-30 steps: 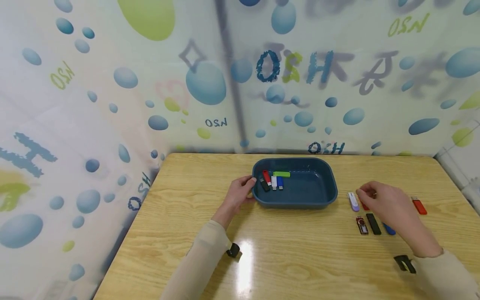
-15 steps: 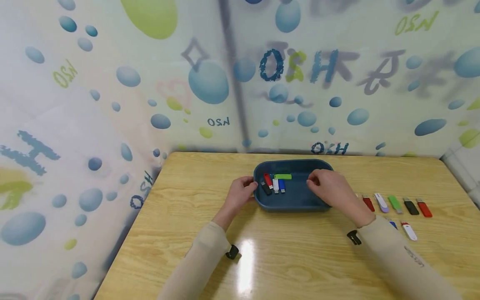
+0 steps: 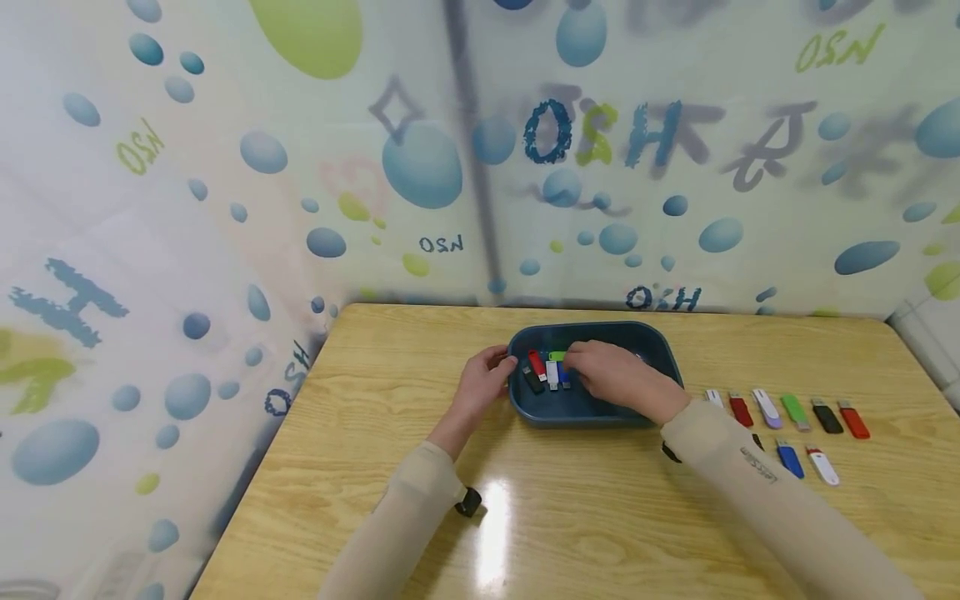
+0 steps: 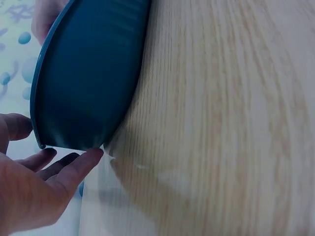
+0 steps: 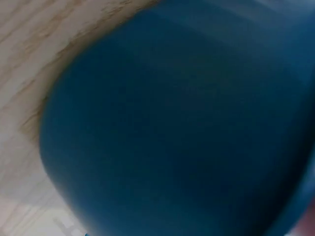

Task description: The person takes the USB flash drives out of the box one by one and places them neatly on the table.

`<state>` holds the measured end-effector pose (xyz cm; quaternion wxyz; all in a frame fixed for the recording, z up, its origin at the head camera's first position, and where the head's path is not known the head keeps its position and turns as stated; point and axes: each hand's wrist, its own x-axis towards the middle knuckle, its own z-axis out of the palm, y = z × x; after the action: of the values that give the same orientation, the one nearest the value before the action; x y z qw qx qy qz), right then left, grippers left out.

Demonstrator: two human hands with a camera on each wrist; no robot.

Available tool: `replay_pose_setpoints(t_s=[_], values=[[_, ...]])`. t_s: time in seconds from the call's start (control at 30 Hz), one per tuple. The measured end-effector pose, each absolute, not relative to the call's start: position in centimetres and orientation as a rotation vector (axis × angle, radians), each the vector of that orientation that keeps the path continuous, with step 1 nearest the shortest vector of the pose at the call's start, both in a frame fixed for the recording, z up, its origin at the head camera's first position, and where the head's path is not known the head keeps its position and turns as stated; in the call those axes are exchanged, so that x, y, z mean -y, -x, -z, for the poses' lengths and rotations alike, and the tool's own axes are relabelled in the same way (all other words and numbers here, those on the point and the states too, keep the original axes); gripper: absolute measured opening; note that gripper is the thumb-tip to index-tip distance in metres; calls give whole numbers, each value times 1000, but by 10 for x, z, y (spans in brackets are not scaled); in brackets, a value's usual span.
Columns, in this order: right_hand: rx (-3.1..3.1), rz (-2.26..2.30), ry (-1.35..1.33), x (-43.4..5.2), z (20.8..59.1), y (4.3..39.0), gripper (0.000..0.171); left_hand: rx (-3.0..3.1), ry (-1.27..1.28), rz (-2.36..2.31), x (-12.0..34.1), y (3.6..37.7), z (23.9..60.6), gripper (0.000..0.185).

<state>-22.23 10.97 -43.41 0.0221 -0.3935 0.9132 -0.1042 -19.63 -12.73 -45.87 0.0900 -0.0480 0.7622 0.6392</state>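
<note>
Left hand: my left hand [image 3: 483, 385] rests at the left end of the dark blue oblong plastic tray [image 3: 645, 346], thumb over the rim and fingers [image 4: 74, 169] straight and relaxed against the outer wall; it steadies the tray without clasping it.

Right hand: my right hand [image 3: 611, 379] is down inside the tray, fingertips right by the sticks lying there. Fingers are bent, but whether they pinch anything I cannot tell (the back of the hand covers them, and the right wrist view shows only blurred blue wall).

Tray: it sits on the pale wooden table [image 3: 375, 467], near the far edge, about midway across.

Sticks in the tray: a red USB stick [image 3: 536, 364], a black USB stick [image 3: 532, 380] and a white USB stick [image 3: 552, 374] lie side by side at the left end. A blue one and a green one peek out just beside my right fingertips, mostly covered.

Sticks on the table: to the right of the tray, well apart from both hands, a row holds a dark red stick [image 3: 741, 409], a lilac-and-white stick [image 3: 767, 407], a green stick [image 3: 794, 410], a black stick [image 3: 827, 417] and an orange-red stick [image 3: 854, 421].

Nearer row: a blue stick [image 3: 789, 458] and a white stick with a red end [image 3: 822, 466] lie beside my right sleeve [image 3: 757, 492].
</note>
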Motion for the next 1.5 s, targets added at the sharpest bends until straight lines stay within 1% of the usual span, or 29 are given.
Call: replay_pose_setpoints(t_s=[0.23, 0.6, 0.83, 1.1, 1.5], values=[[-2772, 318, 1328, -104, 439, 228, 23, -2238, 137, -1907, 125, 201, 459, 40], [-2828, 199, 1338, -101, 447, 234, 16, -2183, 152, -1955, 124, 206, 459, 39], [-2778, 181, 1279, -101, 444, 234, 10, -2199, 137, -1947, 124, 206, 462, 40], [-2638, 245, 1220, -97, 443, 236, 13, -2231, 142, -1924, 124, 204, 463, 41], [-2609, 320, 1169, -100, 445, 236, 8, -2165, 110, -1975, 126, 205, 465, 43]])
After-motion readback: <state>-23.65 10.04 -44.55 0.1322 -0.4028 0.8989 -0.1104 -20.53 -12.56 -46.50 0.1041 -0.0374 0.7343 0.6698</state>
